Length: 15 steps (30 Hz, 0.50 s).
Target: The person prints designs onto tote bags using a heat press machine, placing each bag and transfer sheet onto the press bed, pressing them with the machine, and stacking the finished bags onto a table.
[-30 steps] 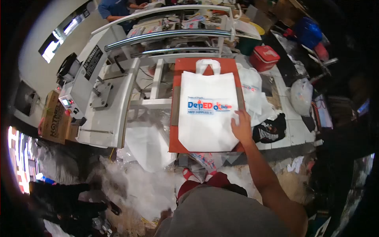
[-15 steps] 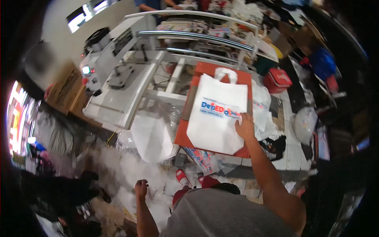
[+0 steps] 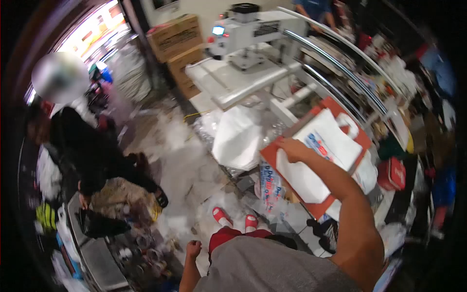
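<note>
A white tote bag (image 3: pixel 311 180) with blue and red "DepED" lettering lies flat on an orange-red board (image 3: pixel 323 210), its loop handle toward the far right side. My right hand (image 3: pixel 292 149) is over the bag's near-left edge, fingers curled around that edge and partly hidden. Down by my body hangs my left hand (image 3: pixel 193 248), its fingers curled in with nothing visible in them. To the left of the board, another plain white bag (image 3: pixel 237 138) rests on clear plastic.
A white press machine (image 3: pixel 253 53) with a lit display stands beyond the board, with metal rails (image 3: pixel 335 73) at its right. Cardboard boxes (image 3: pixel 176 39) are stacked behind. A person in black (image 3: pixel 87 151) is at left; a red bag (image 3: pixel 391 173) sits at right.
My view has swung left, bringing the person in black more fully into sight. My right hand has moved from the bag's right side across to its near-left edge.
</note>
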{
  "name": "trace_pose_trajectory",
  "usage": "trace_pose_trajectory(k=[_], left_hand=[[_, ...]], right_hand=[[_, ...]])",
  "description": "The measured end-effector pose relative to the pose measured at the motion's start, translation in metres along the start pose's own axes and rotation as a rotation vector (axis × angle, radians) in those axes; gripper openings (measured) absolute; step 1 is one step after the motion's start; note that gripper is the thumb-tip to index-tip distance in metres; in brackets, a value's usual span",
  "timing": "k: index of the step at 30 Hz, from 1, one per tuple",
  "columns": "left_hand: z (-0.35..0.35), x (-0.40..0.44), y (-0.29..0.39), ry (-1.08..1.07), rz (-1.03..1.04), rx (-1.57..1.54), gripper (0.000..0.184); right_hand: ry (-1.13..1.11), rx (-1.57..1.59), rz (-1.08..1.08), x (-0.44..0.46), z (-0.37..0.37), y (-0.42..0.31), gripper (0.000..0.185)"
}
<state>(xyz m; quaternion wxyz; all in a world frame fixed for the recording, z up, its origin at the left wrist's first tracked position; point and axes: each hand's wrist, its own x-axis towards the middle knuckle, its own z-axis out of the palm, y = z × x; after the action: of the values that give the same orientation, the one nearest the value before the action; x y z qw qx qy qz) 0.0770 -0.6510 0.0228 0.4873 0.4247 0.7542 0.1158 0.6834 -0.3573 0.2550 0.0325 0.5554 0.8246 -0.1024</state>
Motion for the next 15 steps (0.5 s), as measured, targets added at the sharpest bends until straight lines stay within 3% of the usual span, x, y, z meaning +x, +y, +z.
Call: trace_pose_trajectory(k=[1,3,5,7,9,11,13,15], left_hand=[[0.001,-0.022,-0.017,0.047,-0.148,-0.207,0.034],[0.006,-0.069,-0.041,0.131,-0.260,-0.380,0.032],[0.015,-0.107,-0.074,0.324,-0.416,-0.563,0.029],[0.035,-0.138,-0.127,0.349,-0.425,-0.656,0.026],[0.053,-0.159,-0.166,0.261,-0.602,-0.550,0.025],[0.079,-0.172,-0.204,0.284,-0.513,-0.562,0.025],[0.089,-0.180,-0.193,0.354,-0.501,-0.572,0.027],[0.097,-0.169,-0.206,0.397,-0.250,-0.257,0.029]], right_hand=[[-0.151,-0.031,0.008,0.007,-0.011,0.000,0.057],[-0.182,-0.140,-0.098,0.022,-0.002,0.018,0.053],[-0.264,-0.258,-0.032,0.027,-0.014,0.008,0.052],[-0.386,-0.432,0.049,0.038,-0.016,0.000,0.048],[-0.396,-0.458,0.015,0.047,-0.027,-0.013,0.043],[-0.416,-0.464,0.045,0.037,-0.037,-0.016,0.038],[-0.486,-0.482,0.039,0.040,-0.045,-0.027,0.032],[-0.494,-0.505,-0.021,0.037,-0.051,-0.056,0.029]])
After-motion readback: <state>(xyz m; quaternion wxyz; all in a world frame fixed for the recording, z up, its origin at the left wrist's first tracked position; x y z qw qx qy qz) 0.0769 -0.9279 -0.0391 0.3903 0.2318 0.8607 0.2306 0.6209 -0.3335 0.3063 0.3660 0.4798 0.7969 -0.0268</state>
